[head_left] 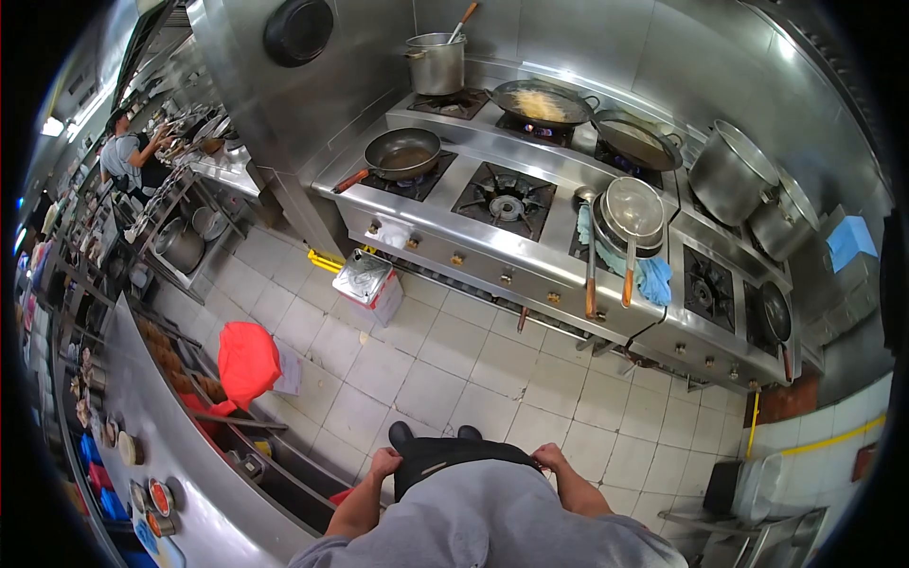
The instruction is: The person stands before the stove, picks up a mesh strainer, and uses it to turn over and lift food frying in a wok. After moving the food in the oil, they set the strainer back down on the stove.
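Both of my hands are down at waist height, one on each side of a black apron [440, 456] worn below a grey shirt. My left hand [384, 462] is closed at the apron's left edge, its fingers pinched against the dark cloth. At the opposite edge, my right hand [547, 457] has its fingers curled together on the cloth. Neither hand touches cookware. Across the floor stands a steel stove [431, 227]. On it are a frying pan [402, 154], a wok [542, 102] with pale yellow food over a flame, and a strainer [633, 208] on a pan.
Large pots [731, 175] stand at the stove's right. A metal tin [367, 284] and a red bag [248, 364] are on the tiled floor. Along my left runs a steel counter [199, 473] with small containers. Another person [125, 156] works at the far left.
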Motion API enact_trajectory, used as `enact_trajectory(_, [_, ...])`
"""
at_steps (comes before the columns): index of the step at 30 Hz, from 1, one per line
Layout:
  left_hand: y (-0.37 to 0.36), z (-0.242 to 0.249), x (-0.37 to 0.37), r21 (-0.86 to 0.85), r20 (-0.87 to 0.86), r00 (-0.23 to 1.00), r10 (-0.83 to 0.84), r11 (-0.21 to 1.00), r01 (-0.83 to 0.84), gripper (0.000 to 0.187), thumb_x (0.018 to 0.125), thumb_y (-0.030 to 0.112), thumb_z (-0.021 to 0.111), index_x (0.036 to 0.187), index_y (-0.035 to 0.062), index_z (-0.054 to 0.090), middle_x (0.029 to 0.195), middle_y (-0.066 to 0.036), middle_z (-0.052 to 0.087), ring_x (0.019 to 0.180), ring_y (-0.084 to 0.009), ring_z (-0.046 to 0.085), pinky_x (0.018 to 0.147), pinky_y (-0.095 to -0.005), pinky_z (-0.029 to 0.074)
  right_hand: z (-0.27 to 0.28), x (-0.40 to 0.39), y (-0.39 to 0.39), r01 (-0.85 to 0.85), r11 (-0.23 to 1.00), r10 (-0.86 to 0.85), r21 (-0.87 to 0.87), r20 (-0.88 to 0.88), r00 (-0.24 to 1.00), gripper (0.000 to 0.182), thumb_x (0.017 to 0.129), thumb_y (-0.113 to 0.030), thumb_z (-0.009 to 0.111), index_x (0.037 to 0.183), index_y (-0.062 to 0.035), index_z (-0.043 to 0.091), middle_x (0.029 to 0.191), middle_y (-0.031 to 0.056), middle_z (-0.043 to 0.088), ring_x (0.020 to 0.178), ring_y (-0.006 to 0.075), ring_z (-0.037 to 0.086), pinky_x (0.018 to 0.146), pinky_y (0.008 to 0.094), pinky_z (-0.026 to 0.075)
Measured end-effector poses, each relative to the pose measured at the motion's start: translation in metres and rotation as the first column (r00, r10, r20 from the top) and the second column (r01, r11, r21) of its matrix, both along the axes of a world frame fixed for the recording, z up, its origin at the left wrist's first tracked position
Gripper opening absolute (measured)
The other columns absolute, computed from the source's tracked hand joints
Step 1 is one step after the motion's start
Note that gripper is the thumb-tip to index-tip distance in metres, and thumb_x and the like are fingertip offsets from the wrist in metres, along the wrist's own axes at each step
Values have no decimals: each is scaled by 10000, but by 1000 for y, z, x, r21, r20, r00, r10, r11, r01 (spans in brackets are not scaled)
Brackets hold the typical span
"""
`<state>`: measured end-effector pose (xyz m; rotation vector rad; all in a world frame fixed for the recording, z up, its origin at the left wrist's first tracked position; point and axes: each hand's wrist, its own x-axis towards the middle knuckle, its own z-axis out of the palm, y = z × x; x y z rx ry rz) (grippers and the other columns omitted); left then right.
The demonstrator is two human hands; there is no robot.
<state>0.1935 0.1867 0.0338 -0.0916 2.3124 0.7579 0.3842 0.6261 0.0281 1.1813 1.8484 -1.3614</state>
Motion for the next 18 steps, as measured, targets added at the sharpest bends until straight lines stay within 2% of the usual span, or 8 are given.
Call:
enact_trajectory(2, [1,0,-1,1,-15,1000,-7,1000,7,223,638,178,644,784,8,643,690,-95,631,633,-174,591,608,-294,481,1,0,-1,-33,999,33,1,14,999,186,700,-163,651,741,18,664,617,93,605,518,151,574,454,267,494])
enact_trajectory(6, [1,2,1,15,18,1000,6,1000,-6,231,640,188,647,786,10,644,701,-100,633,644,-182,596,617,-299,482,4,2,-6,-8,1000,8,8,-7,1000,161,680,-132,631,738,14,666,602,88,596,491,146,553,430,267,461])
enact_trajectory(9, [-2,3,1,5,78,996,42,999,-43,238,629,221,625,788,46,654,809,-130,651,787,-237,621,733,-322,484,13,3,-10,13,1000,-13,17,-19,1000,150,660,-74,581,741,17,669,571,84,580,442,139,518,391,270,411])
enact_trajectory(18, [-5,11,5,-17,21,998,51,999,-50,216,626,225,630,753,52,647,782,-132,649,772,-242,624,724,-324,486,2,9,-11,-10,1000,10,4,-15,1000,155,667,-91,583,745,15,666,565,89,576,442,143,517,396,274,413])
